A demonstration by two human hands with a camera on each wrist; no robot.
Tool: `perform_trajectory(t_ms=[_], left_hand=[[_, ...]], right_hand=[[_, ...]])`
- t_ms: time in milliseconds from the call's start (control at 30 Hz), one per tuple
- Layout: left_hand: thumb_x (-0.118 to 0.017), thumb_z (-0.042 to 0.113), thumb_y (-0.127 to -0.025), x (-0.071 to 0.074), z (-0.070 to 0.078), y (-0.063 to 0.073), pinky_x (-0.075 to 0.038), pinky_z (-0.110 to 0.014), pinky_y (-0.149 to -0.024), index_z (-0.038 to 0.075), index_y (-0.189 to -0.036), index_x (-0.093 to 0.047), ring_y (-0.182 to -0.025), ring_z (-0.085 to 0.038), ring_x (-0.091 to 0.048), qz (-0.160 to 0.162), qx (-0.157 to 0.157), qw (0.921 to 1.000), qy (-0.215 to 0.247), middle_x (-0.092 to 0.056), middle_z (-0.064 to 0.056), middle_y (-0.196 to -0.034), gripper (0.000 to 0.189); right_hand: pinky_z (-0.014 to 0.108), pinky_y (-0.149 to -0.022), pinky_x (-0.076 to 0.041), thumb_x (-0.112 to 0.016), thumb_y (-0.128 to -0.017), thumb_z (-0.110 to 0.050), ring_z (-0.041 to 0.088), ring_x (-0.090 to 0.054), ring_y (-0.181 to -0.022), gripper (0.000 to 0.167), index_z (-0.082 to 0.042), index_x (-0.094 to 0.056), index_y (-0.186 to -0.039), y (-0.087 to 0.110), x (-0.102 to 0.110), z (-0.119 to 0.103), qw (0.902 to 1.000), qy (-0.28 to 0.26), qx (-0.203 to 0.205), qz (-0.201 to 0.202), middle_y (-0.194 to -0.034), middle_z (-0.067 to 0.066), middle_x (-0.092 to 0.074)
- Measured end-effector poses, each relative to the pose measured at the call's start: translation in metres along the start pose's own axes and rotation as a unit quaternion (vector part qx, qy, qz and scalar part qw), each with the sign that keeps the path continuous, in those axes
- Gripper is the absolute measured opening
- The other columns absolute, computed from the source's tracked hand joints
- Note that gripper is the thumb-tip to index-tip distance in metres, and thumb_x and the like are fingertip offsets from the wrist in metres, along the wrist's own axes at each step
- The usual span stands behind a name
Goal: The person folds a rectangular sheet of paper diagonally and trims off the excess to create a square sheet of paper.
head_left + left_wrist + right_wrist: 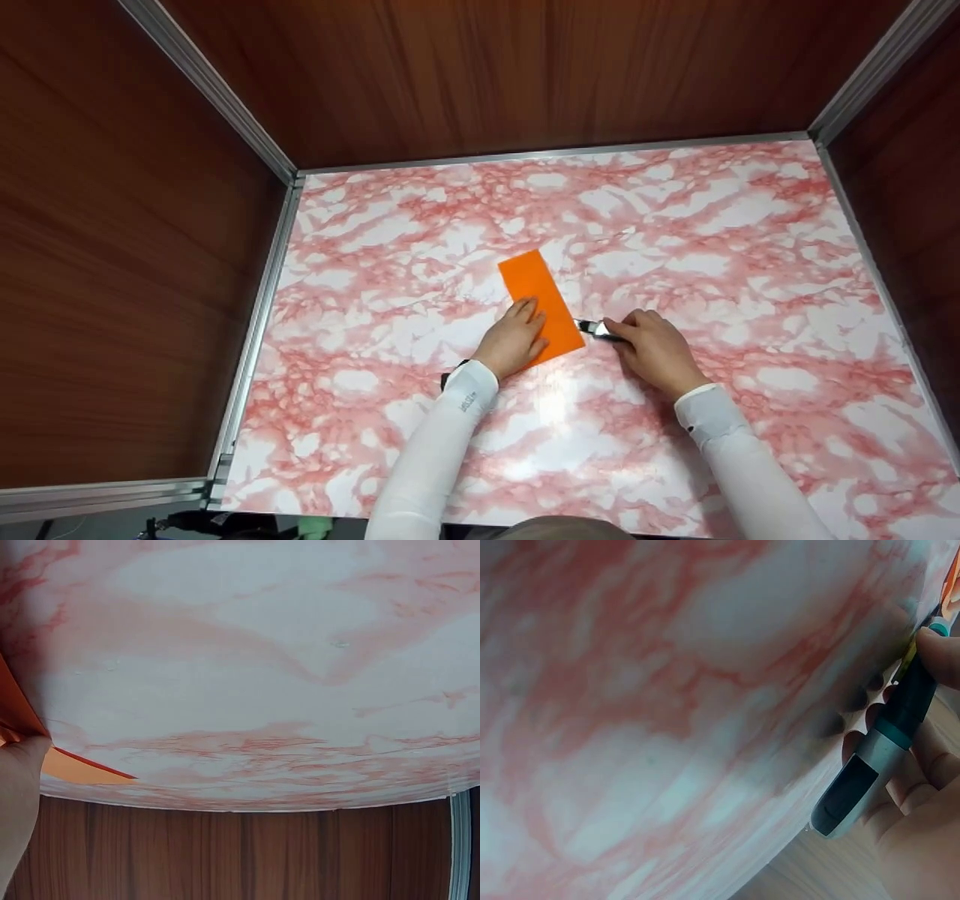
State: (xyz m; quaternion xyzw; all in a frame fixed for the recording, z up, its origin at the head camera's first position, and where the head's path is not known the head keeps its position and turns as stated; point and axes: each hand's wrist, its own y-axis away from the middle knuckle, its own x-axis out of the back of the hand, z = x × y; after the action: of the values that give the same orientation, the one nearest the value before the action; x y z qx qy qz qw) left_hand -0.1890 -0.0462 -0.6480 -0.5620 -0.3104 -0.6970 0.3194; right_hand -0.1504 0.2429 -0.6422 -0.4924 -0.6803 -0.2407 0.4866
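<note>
An orange sheet of paper (538,283) lies at a slant on the marbled table, and two layers show along its edge in the left wrist view. My left hand (510,341) rests on its lower left part, fingers spread over the surface. In my right hand (658,351) is a utility knife (600,331), its tip pointing left, right at the sheet's right edge near the lower corner. The right wrist view shows the grey and black knife handle (862,772) across curled fingers, with the thumb on top near the front. The blade is mostly hidden there.
The pink and white marbled table (720,247) is bordered by metal rails. Dark wood panels stand at the back (525,75), left and right. Some dark items and a green one (313,526) show below the table's front left edge.
</note>
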Motion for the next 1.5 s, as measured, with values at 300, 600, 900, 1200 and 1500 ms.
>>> perform_trajectory(t_ms=[300,600,900,1200,1500], left_hand=[[-0.054,0.042,-0.106,-0.001,0.000,0.000,-0.024,-0.035,-0.121,0.007,-0.151,-0.052,-0.150,-0.030,-0.031,0.007,-0.005,1.0000,-0.005,-0.039,-0.016,-0.160,0.056],[-0.054,0.048,-0.105,0.002,0.001,0.001,-0.023,-0.038,-0.122,0.014,-0.152,-0.052,-0.150,-0.027,-0.032,-0.004,0.009,0.9992,-0.040,-0.039,-0.013,-0.161,0.058],[-0.052,0.059,-0.101,0.011,0.004,0.000,-0.020,-0.055,-0.121,0.032,-0.152,-0.052,-0.150,-0.032,-0.030,-0.029,0.051,0.9954,-0.076,-0.041,-0.018,-0.159,0.058],[-0.058,0.058,-0.099,0.008,0.003,-0.002,-0.015,-0.052,-0.123,0.018,-0.145,-0.054,-0.150,-0.029,-0.031,-0.024,0.072,0.9963,-0.041,-0.042,-0.015,-0.158,0.061],[-0.061,0.057,-0.098,0.009,0.004,-0.004,-0.013,-0.051,-0.123,0.016,-0.140,-0.056,-0.150,-0.029,-0.031,-0.020,0.075,0.9965,-0.031,-0.044,-0.015,-0.158,0.060]], right_hand=[[0.043,-0.071,-0.044,-0.075,-0.092,-0.009,0.029,-0.054,-0.084,0.044,-0.015,-0.070,-0.135,0.001,0.002,0.003,0.9997,0.003,-0.019,0.013,-0.098,0.008,-0.061],[0.043,-0.070,-0.043,-0.075,-0.093,-0.010,0.030,-0.054,-0.084,0.044,-0.014,-0.069,-0.136,0.001,0.003,0.004,0.9993,0.003,-0.029,0.022,-0.097,0.008,-0.060],[0.043,-0.071,-0.044,-0.076,-0.092,-0.010,0.030,-0.054,-0.084,0.044,-0.013,-0.069,-0.135,0.002,0.004,0.004,0.9993,0.003,-0.031,0.019,-0.099,0.009,-0.061],[0.044,-0.073,-0.046,-0.075,-0.092,-0.011,0.030,-0.055,-0.086,0.044,-0.014,-0.069,-0.135,-0.006,0.000,0.001,0.9996,-0.006,-0.020,0.020,-0.100,0.009,-0.062],[0.045,-0.075,-0.046,-0.075,-0.093,-0.012,0.030,-0.055,-0.087,0.043,-0.014,-0.069,-0.136,-0.018,-0.003,-0.002,0.9997,-0.008,-0.008,0.021,-0.100,0.009,-0.062]])
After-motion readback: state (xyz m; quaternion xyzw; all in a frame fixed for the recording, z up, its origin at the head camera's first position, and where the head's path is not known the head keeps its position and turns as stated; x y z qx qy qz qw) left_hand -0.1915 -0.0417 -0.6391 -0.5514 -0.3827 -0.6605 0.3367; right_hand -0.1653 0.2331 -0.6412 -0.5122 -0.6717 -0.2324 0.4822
